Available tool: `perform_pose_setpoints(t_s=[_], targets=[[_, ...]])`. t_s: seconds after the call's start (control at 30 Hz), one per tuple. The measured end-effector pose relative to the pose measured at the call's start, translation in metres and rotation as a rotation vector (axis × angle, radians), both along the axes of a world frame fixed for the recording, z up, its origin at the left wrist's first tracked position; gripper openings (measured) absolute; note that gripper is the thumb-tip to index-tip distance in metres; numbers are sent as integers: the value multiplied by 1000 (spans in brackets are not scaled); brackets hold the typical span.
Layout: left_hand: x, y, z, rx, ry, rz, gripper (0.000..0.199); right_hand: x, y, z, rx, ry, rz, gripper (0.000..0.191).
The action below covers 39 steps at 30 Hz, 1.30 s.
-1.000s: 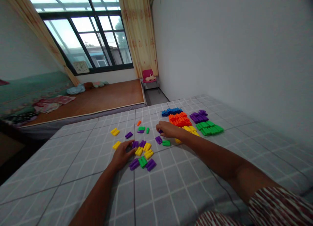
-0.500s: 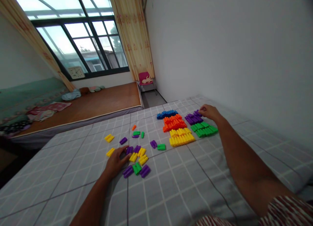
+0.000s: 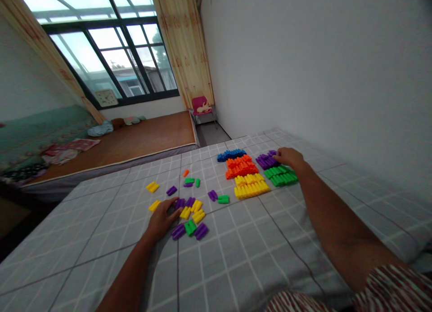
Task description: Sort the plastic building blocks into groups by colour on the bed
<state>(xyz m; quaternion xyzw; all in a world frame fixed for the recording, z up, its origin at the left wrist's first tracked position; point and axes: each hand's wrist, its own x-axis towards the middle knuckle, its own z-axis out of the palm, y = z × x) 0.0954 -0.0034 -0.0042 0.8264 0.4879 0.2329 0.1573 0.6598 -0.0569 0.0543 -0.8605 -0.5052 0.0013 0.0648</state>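
Note:
My left hand point(image 3: 164, 219) rests on the sheet at the left of the loose toy blocks. Its thumb and fingers are curved and apart, with their tips at a purple block point(image 3: 180, 203). Beside it are yellow blocks point(image 3: 185, 213), a green block point(image 3: 190, 227) and more purple ones. On the right, my right hand point(image 3: 289, 157) is closed in a pinch at the near end of the purple block row point(image 3: 265, 160). The purple block at its fingertips is partly hidden. Below that hand is the green block row point(image 3: 281, 175).
Blue point(image 3: 231, 155), orange point(image 3: 240, 167) and yellow point(image 3: 251, 186) block rows stand left of the purple and green ones. Scattered blocks, such as a green one point(image 3: 223, 199), lie on the checked sheet point(image 3: 229, 258). A white wall point(image 3: 320, 78) borders the right side.
My right hand has lowered slightly toward the purple row and its block sits closer to that row. The left hand stays by the same purple block. The view has shifted a little.

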Motion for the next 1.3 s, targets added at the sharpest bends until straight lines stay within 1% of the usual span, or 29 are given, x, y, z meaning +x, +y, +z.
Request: perform_pose_setpoints(t_s=[0.1,0.2,0.3,0.37,0.43,0.53,0.63,0.73,0.8,0.9,0.97,1.07,1.13,1.2,1.3], targets=[[0,0,-1,-4,-5,1,55,-2,-2,8,78,-52,-7,34],[1,-1,-3,8,-38,22,55,-19,-2,21,225,-73,103,33],[3,-4,-8,21,-103,13,56,-60,0,33,387,-33,287,32],[3,-6,-11,13,-137,-23,57,-96,-2,37,440,42,436,30],[2,-6,-13,15,-146,-51,58,-133,-5,37,418,123,607,28],[0,-5,-13,38,-145,-116,58,-182,-9,33,317,198,833,28],[0,-5,-14,58,-157,-130,49,-223,-5,27,196,243,986,24],[0,-5,-15,33,-206,-96,41,-262,7,17,112,231,1121,18],[0,-4,-16,13,-243,-55,39,-288,19,9,77,185,1175,20],[-1,-2,-17,-1,-325,18,40,-324,42,-2,42,125,1212,26],[-2,0,-18,-7,-398,77,39,-347,60,-9,53,118,1207,32],[-5,5,-17,-23,-479,146,34,-377,88,-20,117,135,1147,36],[-7,7,-16,-39,-505,159,31,-392,102,-26,142,145,1136,36],[-8,8,-16,-53,-518,154,29,-399,111,-31,123,129,1180,34],[-9,7,-14,-59,-509,129,27,-398,110,-30,115,83,1243,23]])
